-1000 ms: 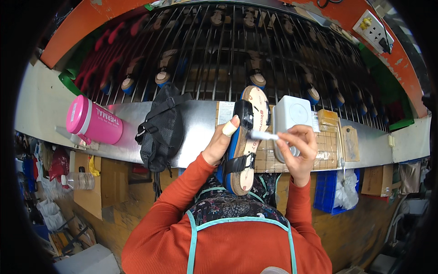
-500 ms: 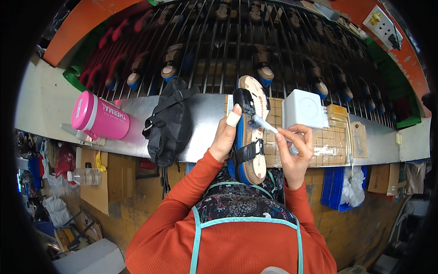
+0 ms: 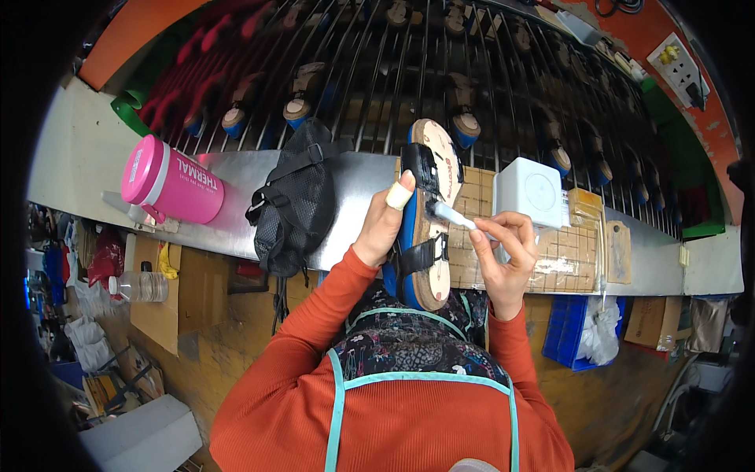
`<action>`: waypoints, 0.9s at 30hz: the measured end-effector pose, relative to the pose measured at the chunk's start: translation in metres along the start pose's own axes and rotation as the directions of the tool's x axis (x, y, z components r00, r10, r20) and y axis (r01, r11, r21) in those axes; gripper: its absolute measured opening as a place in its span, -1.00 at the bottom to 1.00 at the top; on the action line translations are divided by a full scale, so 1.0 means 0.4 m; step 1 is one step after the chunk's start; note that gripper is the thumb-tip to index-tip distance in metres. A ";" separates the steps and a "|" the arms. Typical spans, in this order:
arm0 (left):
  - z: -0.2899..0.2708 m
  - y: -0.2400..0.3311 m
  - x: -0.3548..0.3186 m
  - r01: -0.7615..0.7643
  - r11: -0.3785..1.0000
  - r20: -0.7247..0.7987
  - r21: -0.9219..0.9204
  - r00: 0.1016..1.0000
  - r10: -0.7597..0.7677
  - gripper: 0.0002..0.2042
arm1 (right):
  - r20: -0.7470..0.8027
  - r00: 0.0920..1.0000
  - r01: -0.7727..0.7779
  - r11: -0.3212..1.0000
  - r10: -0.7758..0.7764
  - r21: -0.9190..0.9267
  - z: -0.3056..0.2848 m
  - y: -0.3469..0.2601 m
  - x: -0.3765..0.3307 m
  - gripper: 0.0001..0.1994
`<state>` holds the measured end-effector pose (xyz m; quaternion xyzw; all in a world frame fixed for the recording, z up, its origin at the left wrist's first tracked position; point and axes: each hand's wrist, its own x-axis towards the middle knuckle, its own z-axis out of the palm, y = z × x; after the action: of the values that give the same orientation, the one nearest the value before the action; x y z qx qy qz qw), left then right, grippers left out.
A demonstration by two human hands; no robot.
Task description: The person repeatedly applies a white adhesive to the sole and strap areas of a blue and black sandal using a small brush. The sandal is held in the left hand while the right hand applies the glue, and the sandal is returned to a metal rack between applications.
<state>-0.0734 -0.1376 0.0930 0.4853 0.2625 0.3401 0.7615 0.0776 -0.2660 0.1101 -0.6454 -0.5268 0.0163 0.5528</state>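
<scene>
My left hand (image 3: 380,228) is closed around the side of a sandal (image 3: 437,234), with a pale wrap on the thumb. The sandal has black straps, a cork-coloured sole and a cream insole; blue material shows along its left side. It is held upright lengthwise above the bench edge. In my right hand (image 3: 510,252) is a small white-handled brush (image 3: 458,217), pinched between thumb and fingers. Its dark bristle end meets the sandal's middle, between the straps. A white square container (image 3: 528,193) stands just beyond my right hand, on a taped cardboard sheet (image 3: 562,267).
Left on the metal bench are a pink insulated mug (image 3: 189,189) and a black mesh bag (image 3: 291,204). Beyond the bench, several sandals sit on a rack of metal rods (image 3: 358,118). A blue crate (image 3: 562,334) with plastic bags stands below at right.
The sandal has shifted slightly left with my left hand. The brush tip has moved a little down and left along it. The whole view has turned slightly.
</scene>
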 end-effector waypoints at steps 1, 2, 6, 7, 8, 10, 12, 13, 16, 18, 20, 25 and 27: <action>0.002 -0.001 0.003 -0.009 1.000 -0.018 -0.005 1.000 0.009 -0.38 | 0.009 1.000 -0.003 1.000 0.003 0.004 -0.001 0.004 -0.005 -0.82; 0.004 -0.002 0.006 -0.039 0.999 -0.022 -0.019 0.999 0.038 -0.38 | 0.017 1.000 -0.006 1.000 0.005 0.008 -0.002 0.007 -0.009 -0.83; -0.001 0.002 0.017 -0.011 0.999 0.012 0.032 1.000 0.010 -0.35 | 0.035 0.999 0.034 0.999 -0.033 -0.006 -0.012 0.013 -0.014 -0.83; -0.002 0.003 0.019 -0.021 0.998 0.012 0.052 1.000 0.020 -0.34 | 0.046 0.998 0.043 0.999 -0.042 -0.016 -0.015 0.014 -0.013 -0.83; -0.003 0.005 0.021 -0.027 0.998 0.012 0.062 1.000 0.026 -0.34 | 0.057 0.997 0.052 0.998 -0.050 -0.026 -0.020 0.014 -0.012 -0.83; -0.002 0.011 0.026 -0.027 0.996 0.005 0.090 1.000 0.027 -0.33 | 0.081 0.995 0.057 0.998 -0.054 -0.036 -0.030 0.014 -0.010 -0.83; 0.004 0.017 0.032 -0.041 0.996 -0.005 0.081 0.999 0.042 -0.34 | 0.106 0.993 0.050 0.998 -0.046 -0.037 -0.039 0.014 -0.010 -0.83; 0.008 0.021 0.034 -0.043 0.998 -0.018 0.056 0.999 0.044 -0.35 | 0.111 0.993 0.049 0.998 -0.046 -0.031 -0.042 0.013 -0.011 -0.83; 0.016 0.034 0.037 -0.054 0.998 -0.024 0.028 0.998 0.054 -0.36 | 0.122 0.991 0.052 0.998 -0.050 -0.018 -0.050 0.013 -0.015 -0.84; 0.020 0.042 0.040 -0.075 0.997 -0.022 0.021 0.997 0.075 -0.36 | 0.123 0.991 0.057 0.998 -0.055 -0.017 -0.052 0.012 -0.019 -0.83; 0.022 0.050 0.044 -0.051 0.999 -0.038 0.019 0.998 0.051 -0.35 | 0.135 0.990 0.055 0.998 -0.049 -0.038 -0.056 0.010 -0.024 -0.83; 0.027 0.062 0.044 -0.063 0.997 -0.075 0.036 0.995 0.065 -0.35 | 0.165 0.982 0.110 0.991 -0.097 -0.073 -0.077 0.003 -0.023 -0.83; 0.029 0.062 0.042 -0.051 0.998 -0.080 0.025 0.995 0.053 -0.35 | 0.205 0.964 0.194 0.974 -0.167 -0.120 -0.092 0.003 -0.014 -0.82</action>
<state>-0.0609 -0.1237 0.1191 0.4867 0.2840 0.3760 0.7356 0.0982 -0.2951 0.1203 -0.6270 -0.6347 -0.0083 0.4515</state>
